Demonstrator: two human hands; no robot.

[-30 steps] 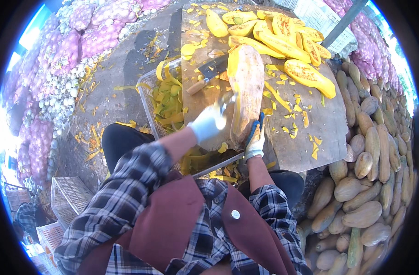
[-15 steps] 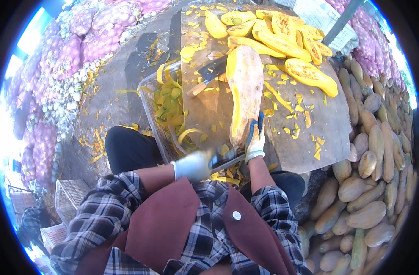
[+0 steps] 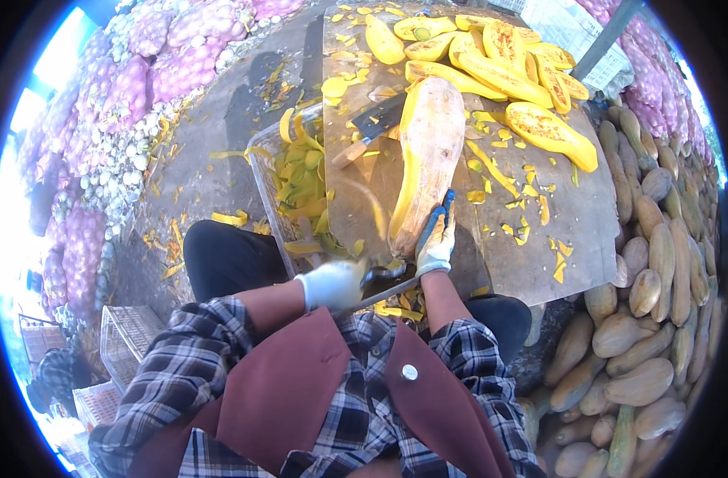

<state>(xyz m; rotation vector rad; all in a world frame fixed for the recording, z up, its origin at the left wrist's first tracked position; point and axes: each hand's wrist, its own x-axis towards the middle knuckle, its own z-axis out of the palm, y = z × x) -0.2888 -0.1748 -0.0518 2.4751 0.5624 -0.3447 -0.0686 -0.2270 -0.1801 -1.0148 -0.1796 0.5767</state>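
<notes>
A long, pale-skinned squash (image 3: 440,151) lies lengthwise on the board, with a yellow peeled strip down its left side. Around its near end is my right hand (image 3: 437,243), in a white glove with blue fingers. My left hand (image 3: 332,285), white-gloved and smeared by motion, is closed on a peeler (image 3: 385,273), whose metal end shows beside the squash's near tip. A thin curved peel strip (image 3: 372,203) blurs through the air left of the squash. Partly behind the squash is a cleaver (image 3: 372,127) with a wooden handle, lying on the board.
Halved yellow squashes (image 3: 499,68) are piled on the board's far side (image 3: 539,255), among peel scraps. At its left stands a crate (image 3: 260,171) of peelings. Unpeeled squashes (image 3: 643,342) heap at the right. Net sacks (image 3: 125,88) line the left; white crates (image 3: 129,334) stand near left.
A loose peel strip has come into the air left of the squash. The peeler's metal end shows more clearly. My right hand stays on the squash; the whole view has shifted slightly.
</notes>
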